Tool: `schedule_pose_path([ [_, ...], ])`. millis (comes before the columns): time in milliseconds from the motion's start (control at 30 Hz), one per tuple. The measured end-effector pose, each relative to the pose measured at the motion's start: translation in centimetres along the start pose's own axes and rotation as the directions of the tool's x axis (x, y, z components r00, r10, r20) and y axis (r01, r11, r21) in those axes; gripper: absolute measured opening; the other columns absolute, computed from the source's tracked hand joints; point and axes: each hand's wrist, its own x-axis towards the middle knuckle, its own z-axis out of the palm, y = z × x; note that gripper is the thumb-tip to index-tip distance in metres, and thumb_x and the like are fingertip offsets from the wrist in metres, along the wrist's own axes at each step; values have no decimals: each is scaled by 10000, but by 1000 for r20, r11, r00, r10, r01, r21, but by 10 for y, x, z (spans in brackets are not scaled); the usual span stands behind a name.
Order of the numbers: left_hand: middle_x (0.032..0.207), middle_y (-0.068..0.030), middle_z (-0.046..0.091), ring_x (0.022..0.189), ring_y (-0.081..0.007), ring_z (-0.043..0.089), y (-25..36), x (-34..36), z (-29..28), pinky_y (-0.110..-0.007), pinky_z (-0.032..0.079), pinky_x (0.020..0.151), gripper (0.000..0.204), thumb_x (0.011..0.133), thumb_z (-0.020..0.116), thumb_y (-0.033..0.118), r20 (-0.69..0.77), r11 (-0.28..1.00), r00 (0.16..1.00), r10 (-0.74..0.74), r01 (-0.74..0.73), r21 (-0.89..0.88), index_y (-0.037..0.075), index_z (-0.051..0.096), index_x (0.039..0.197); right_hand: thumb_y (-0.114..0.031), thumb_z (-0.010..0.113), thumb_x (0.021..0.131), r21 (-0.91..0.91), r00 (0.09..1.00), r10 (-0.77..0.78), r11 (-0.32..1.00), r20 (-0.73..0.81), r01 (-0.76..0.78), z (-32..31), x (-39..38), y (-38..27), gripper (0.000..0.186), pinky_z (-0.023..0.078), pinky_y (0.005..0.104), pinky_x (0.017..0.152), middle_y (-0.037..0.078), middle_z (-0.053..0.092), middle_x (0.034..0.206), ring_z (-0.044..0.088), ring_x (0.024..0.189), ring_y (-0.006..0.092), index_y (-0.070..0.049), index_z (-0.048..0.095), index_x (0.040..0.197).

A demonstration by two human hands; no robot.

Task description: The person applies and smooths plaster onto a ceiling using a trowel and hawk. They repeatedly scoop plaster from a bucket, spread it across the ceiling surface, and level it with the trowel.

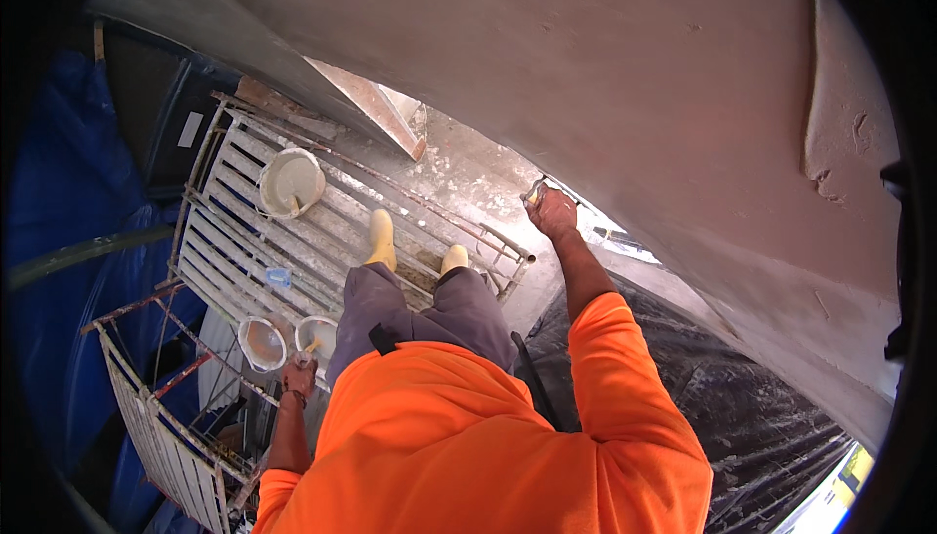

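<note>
My right hand point(552, 210) is closed around what looks like a plastering trowel point(535, 189), held at the lower edge of the smooth grey-brown plastered wall point(625, 85). Most of the tool is hidden behind the fist. Low on the left, my left hand point(299, 376) is curled at the near rim of a white bucket point(330, 329). What its fingers grip is too small to make out. A yellowish stick-like thing point(312, 346) shows in that bucket. Beside it stands another white bucket point(262, 343) with brownish contents.
I stand in yellow boots point(382, 239) on a slatted metal scaffold platform point(229, 231). A larger bucket of pale mix point(293, 184) and a small light-blue item point(278, 277) rest there. Another slatted frame point(161, 417), blue sheeting point(73, 241) and dark plastic sheeting point(722, 397) lie around.
</note>
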Motion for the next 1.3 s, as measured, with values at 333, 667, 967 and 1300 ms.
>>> schedule_pose_path([
  [333, 942, -175, 723, 912, -309, 702, -25, 64, 34, -386, 528, 832, 326, 864, 714, 280, 62, 991, 989, 133, -134, 16, 8, 653, 1032, -385, 707, 871, 0, 982, -96, 995, -161, 97, -91, -51, -9, 427, 533, 496, 868, 214, 711, 948, 682, 951, 389, -32, 651, 1104],
  [667, 1013, -221, 727, 967, -354, 710, 82, 163, 65, -425, 541, 868, 332, 841, 678, 243, 110, 920, 917, 384, -389, 35, -26, 663, 1035, -446, 688, 927, -66, 964, -53, 997, -260, 37, -310, -186, -70, 434, 553, 501, 776, 199, 695, 810, 695, 837, 389, -20, 647, 998],
  [967, 921, -168, 727, 856, -296, 704, 156, 196, 90, -393, 549, 779, 247, 866, 646, 172, 134, 864, 854, 503, -494, -100, -33, 635, 1003, -507, 696, 933, 49, 923, 43, 998, -382, -26, -489, -291, -130, 507, 538, 430, 699, 142, 649, 730, 657, 712, 273, -9, 634, 869],
  [1300, 889, -114, 725, 852, -242, 703, 166, 206, 104, -358, 553, 780, 158, 862, 650, 122, 139, 815, 803, 579, -573, -88, -17, 614, 928, -585, 769, 852, 122, 615, -4, 979, -788, 164, -631, -393, -113, 517, 474, 264, 472, 15, 555, 577, 566, 478, 97, -119, 575, 741],
])
